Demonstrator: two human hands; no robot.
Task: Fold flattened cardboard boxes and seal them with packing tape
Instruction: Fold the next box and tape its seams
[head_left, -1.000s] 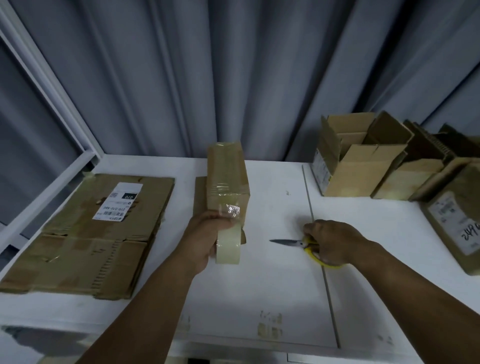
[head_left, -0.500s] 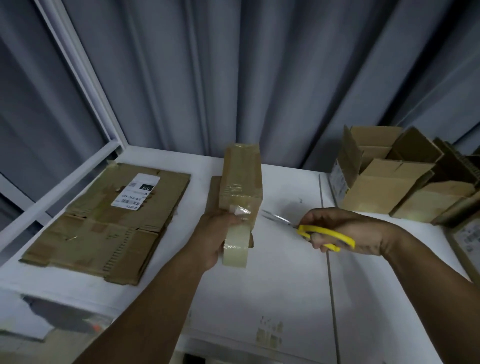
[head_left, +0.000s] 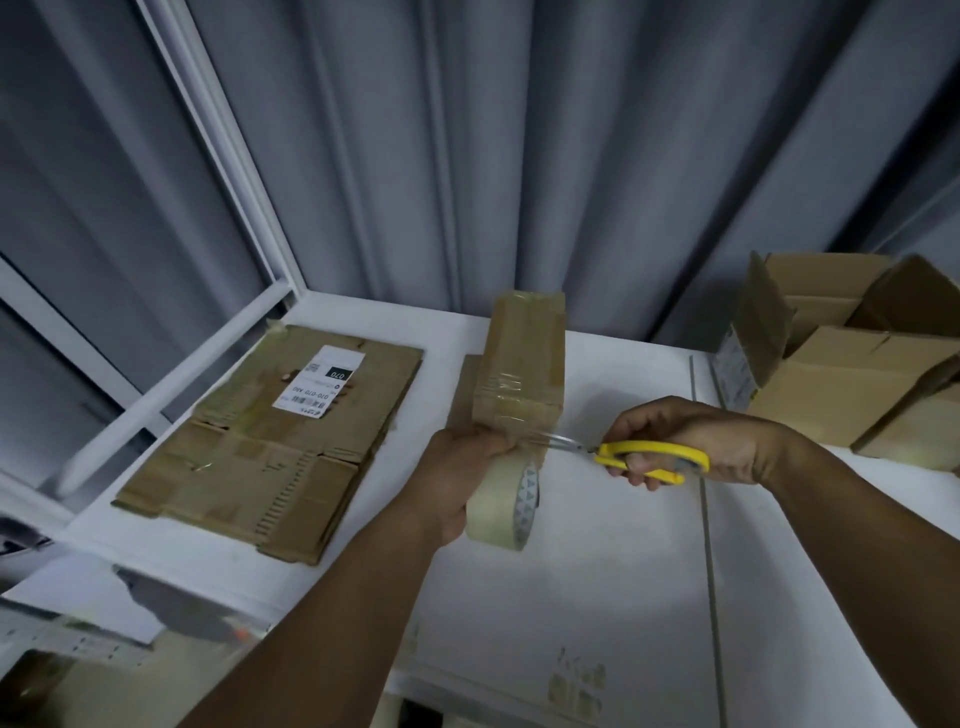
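Box (head_left: 522, 374) mid-counter (head_left: 597, 597), long axis near-to-far, taped end facing us. Left hand (head_left: 457, 478) grips tape roll (head_left: 501, 506) at that near end, core facing right. Right hand (head_left: 685, 441) holds scissors (head_left: 649, 457), blades pointing left at the tape; tips blurred. Open boxes (head_left: 841, 364) far right, cut off.

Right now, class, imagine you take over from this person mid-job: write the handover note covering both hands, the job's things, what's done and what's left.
Left hand grips the tape roll, held against the near end of the small box.
Right hand holds the yellow scissors, blades at the tape strip between roll and box.
Done: box folded, tape wrapped over it.
Left: snip the tape, press the end down, then fold the flattened cardboard lying at the left of the table.
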